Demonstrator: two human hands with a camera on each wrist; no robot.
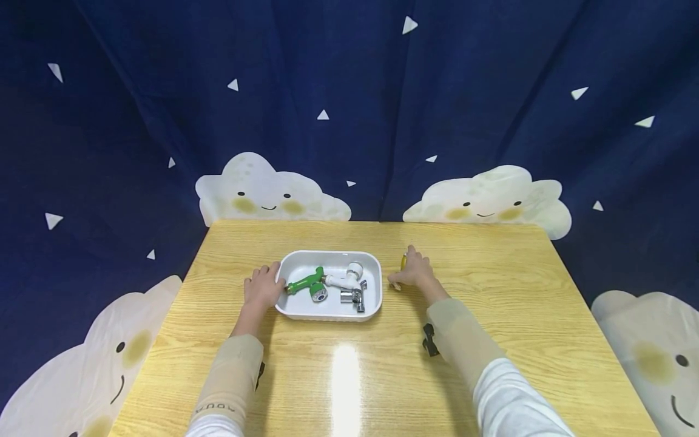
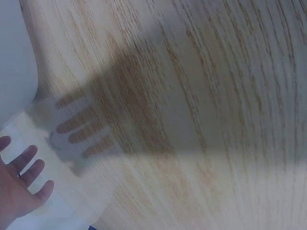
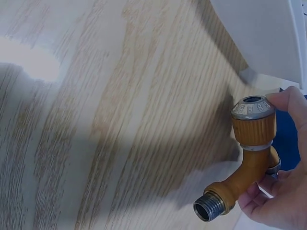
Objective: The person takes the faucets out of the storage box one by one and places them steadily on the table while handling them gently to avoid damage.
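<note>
In the head view, my left hand (image 1: 264,286) is at the left end of a white tray (image 1: 327,317), fingertips by its rim. The left wrist view shows the fingers of this hand (image 2: 24,179) spread and fairly straight. My right hand (image 3: 283,196) pinches a yellow-orange angle valve (image 3: 254,163) with a grey collar and a threaded metal end. In the head view, this right hand (image 1: 416,271) is just right of the tray and hides most of the valve. Inside the tray lie a green valve (image 1: 311,281), a white valve (image 1: 345,281) and a chrome valve (image 1: 355,296).
The tray stands on a wood-grain table (image 1: 491,273). A dark blue curtain (image 1: 349,73) with clouds and white triangles hangs behind and beside the table. Bright glare (image 1: 346,388) lies on the table in front of the tray.
</note>
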